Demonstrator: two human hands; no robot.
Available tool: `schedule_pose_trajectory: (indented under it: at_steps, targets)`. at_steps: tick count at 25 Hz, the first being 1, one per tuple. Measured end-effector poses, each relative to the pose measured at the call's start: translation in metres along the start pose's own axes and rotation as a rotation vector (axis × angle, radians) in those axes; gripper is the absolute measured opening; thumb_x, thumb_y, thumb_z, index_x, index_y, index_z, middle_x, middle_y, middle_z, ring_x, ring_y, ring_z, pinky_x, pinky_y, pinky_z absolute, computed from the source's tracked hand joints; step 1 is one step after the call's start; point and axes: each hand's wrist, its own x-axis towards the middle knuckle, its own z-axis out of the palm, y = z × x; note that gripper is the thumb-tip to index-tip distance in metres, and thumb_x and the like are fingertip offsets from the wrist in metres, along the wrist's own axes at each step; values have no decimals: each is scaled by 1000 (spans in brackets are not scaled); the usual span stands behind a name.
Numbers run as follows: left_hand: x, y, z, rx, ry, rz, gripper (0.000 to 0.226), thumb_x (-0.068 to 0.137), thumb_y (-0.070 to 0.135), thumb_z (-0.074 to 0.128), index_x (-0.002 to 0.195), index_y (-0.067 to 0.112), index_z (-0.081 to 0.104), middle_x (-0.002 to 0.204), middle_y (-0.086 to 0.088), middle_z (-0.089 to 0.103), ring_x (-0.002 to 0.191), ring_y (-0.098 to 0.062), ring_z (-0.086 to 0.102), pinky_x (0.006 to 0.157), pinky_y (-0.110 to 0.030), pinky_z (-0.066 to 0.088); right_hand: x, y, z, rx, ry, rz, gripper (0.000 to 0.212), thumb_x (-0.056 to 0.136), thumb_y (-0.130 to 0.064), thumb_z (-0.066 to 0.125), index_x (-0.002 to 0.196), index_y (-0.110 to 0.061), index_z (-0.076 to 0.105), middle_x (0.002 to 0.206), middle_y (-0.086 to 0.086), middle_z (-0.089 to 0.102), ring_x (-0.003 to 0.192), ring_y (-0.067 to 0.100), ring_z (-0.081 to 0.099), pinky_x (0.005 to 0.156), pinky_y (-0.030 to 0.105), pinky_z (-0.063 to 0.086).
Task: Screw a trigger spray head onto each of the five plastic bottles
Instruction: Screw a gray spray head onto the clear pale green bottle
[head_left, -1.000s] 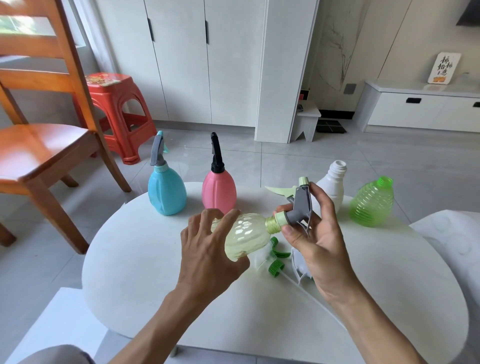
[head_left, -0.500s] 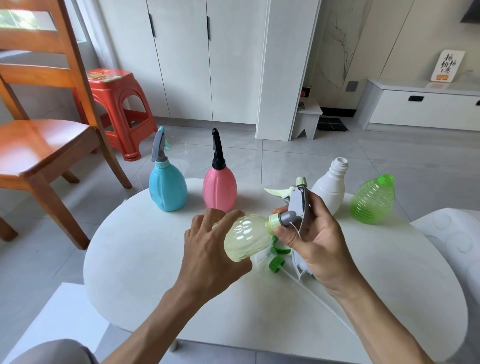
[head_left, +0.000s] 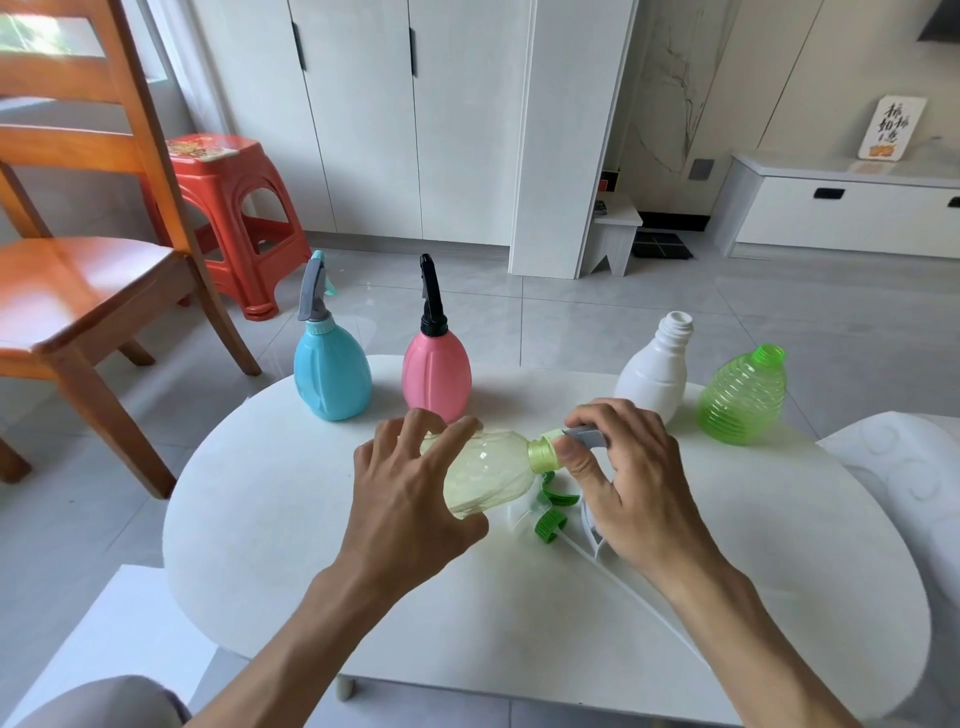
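My left hand (head_left: 410, 499) grips a pale yellow bottle (head_left: 485, 475) held sideways above the white table (head_left: 311, 545). My right hand (head_left: 623, 483) wraps the grey trigger spray head (head_left: 584, 434) at the bottle's yellow-green collar (head_left: 542, 452); most of the head is hidden by my fingers. At the back left stand a blue bottle (head_left: 332, 379) and a pink bottle (head_left: 436, 371), each with a spray head on. A white bottle (head_left: 657, 374) and a green ribbed bottle (head_left: 743, 397) stand open-necked at the back right.
Loose green (head_left: 550, 514) and white spray heads lie on the table under my hands, partly hidden. A wooden chair (head_left: 78, 270) and a red stool (head_left: 234, 208) stand to the left. A white cushion (head_left: 909, 467) adjoins the table's right edge.
My right hand has rotated over the spray head, so the upright grey trigger is now turned down and mostly covered. The bottle stays in my left hand, slightly lower.
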Motion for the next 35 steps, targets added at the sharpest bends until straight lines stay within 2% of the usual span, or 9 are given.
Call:
schedule_pose_trajectory:
  at_steps: [6, 9, 13, 18, 22, 25, 29, 33, 35]
  targets:
    - [1, -13, -10, 45, -111, 52, 80, 53, 42, 80, 129, 34, 58, 114, 3, 53, 104, -26, 48, 84, -38, 40, 1, 5, -5, 109, -119, -301, 29, 85, -38, 67, 103, -16, 69, 93, -7, 70, 94, 14, 57, 86, 32, 43]
    - [0, -16, -12, 24, -188, 73, 82, 52, 45, 79, 131, 37, 55, 113, 6, 51, 102, -23, 46, 83, -36, 39, 0, 4, -5, 80, -79, -369, 26, 74, -29, 78, 95, -15, 71, 87, -7, 69, 89, 15, 56, 84, 28, 41]
    - [4, -23, -17, -18, -289, 83, 82, 53, 49, 76, 131, 44, 51, 112, 13, 47, 99, -17, 40, 81, -35, 40, -3, 1, -1, -26, -37, -472, 29, 67, -23, 88, 87, -16, 67, 83, -7, 67, 84, 20, 58, 82, 33, 42]
    - [7, -34, -21, -240, -441, 72, 80, 52, 44, 83, 127, 45, 54, 108, 18, 52, 98, -11, 48, 81, -34, 49, -7, -2, -3, 187, -108, -423, 26, 76, -27, 81, 93, -22, 62, 93, -14, 64, 81, 17, 55, 68, 38, 52]
    - [7, -34, -21, -357, -606, 32, 82, 53, 38, 87, 128, 44, 53, 108, 22, 54, 100, -1, 53, 84, -27, 51, -8, -2, -10, 313, -203, -412, 28, 76, -18, 80, 91, -24, 58, 95, -15, 61, 78, 17, 58, 65, 39, 54]
    - [5, -31, -22, -141, -477, 165, 80, 54, 46, 79, 129, 45, 51, 111, 19, 50, 98, -9, 46, 82, -27, 44, -9, 0, -12, 240, -257, -414, 32, 71, -17, 85, 91, -24, 61, 88, -14, 63, 74, 12, 56, 65, 35, 53]
    - [3, -26, -24, 62, -265, 241, 79, 52, 46, 76, 128, 39, 55, 114, 8, 53, 102, -20, 47, 86, -36, 41, -16, 0, -8, 220, -226, -263, 33, 69, -39, 84, 89, -28, 61, 77, -10, 65, 69, 9, 56, 63, 28, 47]
    - [1, -19, -20, 106, -181, 256, 80, 48, 39, 81, 124, 31, 62, 113, 1, 58, 102, -30, 55, 84, -44, 47, -18, -1, -2, 348, -235, -79, 29, 73, -48, 75, 84, -25, 59, 67, -2, 65, 59, 15, 58, 57, 37, 50]
    - [2, -20, -19, 121, -165, 257, 80, 45, 38, 83, 123, 30, 63, 112, 0, 59, 101, -32, 56, 83, -45, 48, -18, -3, 3, 436, -248, 1, 27, 77, -49, 71, 82, -25, 59, 68, -1, 67, 63, 20, 64, 60, 41, 52]
